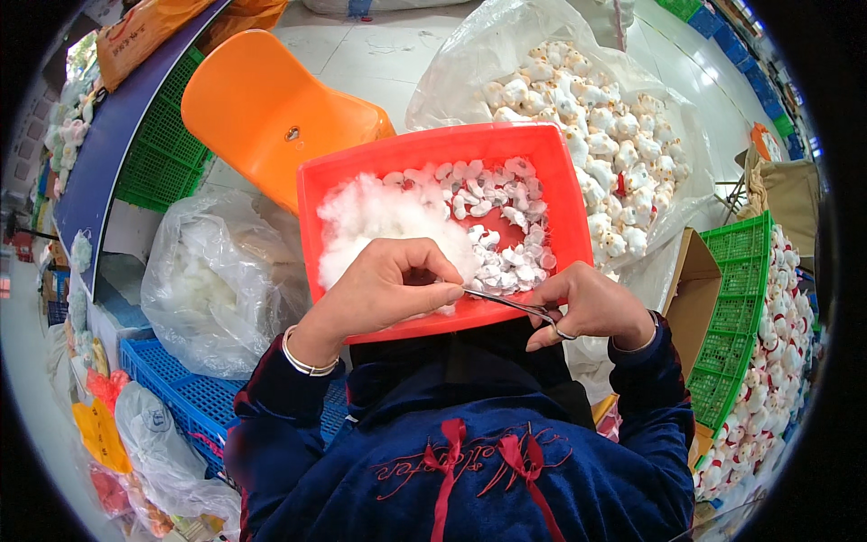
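Observation:
My right hand (596, 303) grips slim metal forceps (502, 300) by their ring handles, the shaft pointing left. My left hand (384, 287) is closed in a pinch at the forceps' tip; whatever small piece lies between its fingers is hidden. Both hands are over the near side of a red plastic tub (438, 143). Inside it, a heap of fluffy white stuffing (384, 212) fills the left part, beyond my left hand. Many small whitish fabric pieces (506, 266) are scattered over the right part.
An orange chair (257, 104) stands beyond the tub. Far right, a clear bag (461, 68) holds many small white plush pieces (601, 135). A bag of stuffing (212, 280) and a blue crate (172, 370) are at left; a cardboard box (691, 289) and green crate (736, 307) at right.

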A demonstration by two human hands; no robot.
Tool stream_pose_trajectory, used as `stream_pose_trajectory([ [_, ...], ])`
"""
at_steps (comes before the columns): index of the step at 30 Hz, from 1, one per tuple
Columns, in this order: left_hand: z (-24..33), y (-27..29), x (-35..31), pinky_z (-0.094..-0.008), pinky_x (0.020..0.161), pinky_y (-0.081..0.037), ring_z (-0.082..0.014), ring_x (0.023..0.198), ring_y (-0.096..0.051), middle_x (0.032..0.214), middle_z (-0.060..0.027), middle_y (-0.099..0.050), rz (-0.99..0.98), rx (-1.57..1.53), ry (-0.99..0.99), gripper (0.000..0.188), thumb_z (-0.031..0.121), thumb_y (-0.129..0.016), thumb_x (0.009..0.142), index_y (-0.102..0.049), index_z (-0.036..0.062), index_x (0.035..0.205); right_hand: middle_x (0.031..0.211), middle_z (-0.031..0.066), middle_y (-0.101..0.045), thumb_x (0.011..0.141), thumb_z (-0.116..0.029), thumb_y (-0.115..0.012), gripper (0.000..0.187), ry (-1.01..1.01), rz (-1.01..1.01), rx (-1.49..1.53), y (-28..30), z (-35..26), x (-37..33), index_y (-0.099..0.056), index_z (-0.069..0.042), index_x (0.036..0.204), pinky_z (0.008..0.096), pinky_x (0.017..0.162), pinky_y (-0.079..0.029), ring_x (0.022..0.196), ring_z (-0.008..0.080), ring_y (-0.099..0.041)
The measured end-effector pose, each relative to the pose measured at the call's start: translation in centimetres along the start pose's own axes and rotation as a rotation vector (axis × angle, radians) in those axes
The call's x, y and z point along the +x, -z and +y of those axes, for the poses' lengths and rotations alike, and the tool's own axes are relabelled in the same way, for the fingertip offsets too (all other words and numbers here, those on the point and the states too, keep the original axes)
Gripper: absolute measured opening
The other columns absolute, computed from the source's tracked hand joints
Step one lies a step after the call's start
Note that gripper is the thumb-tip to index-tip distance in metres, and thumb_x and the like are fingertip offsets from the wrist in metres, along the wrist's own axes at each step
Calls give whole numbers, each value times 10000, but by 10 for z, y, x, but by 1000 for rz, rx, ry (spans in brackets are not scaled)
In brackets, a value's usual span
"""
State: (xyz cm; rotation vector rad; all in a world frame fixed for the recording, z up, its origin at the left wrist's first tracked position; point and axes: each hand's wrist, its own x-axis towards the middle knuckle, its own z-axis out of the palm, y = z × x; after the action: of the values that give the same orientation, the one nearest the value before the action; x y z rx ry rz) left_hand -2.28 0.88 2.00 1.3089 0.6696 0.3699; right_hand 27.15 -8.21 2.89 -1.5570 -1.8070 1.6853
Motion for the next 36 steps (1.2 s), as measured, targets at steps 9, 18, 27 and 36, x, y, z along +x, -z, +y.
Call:
stream_pose_trajectory([
  [9, -7, -6, 3, -236, 742, -534, -83, 824, -669, 920, -39, -712, -24, 80, -65, 42, -41, -669, 905, -675, 0, 912, 596, -7, -539, 757, -293, -936, 367, -30, -28, -75, 5, -8, 5, -706, -14, 822, 283, 540, -396, 580, 78, -487],
  [18, 1, 45, -10, -247, 698, -496, -88, 749, -594, 826, -5, -634, 251, 353, -226, 104, -76, -602, 837, -640, 12, 878, 591, -17, -542, 775, -305, -923, 370, -83, -18, -41, 22, 9, -14, -689, -19, 766, 278, 541, -389, 578, 66, -485],
  [27, 7, 3, 14, -295, 934, -529, -158, 1160, -649, 1270, -73, -691, -47, 343, -245, 471, 73, -687, 911, -616, 34, 1375, 575, 14, -519, 754, -306, -927, 405, -67, 47, -158, 22, -11, -10, -673, 8, 767, 304, 531, -390, 559, 95, -474],
  [36, -17, 22, 12, -235, 720, -529, -79, 771, -626, 912, -47, -706, 142, 61, -77, 208, -13, -596, 920, -702, -22, 1098, 574, 49, -503, 744, -301, -924, 421, -29, 128, -258, 15, -10, -13, -635, 5, 748, 329, 530, -393, 540, 140, -460],
])
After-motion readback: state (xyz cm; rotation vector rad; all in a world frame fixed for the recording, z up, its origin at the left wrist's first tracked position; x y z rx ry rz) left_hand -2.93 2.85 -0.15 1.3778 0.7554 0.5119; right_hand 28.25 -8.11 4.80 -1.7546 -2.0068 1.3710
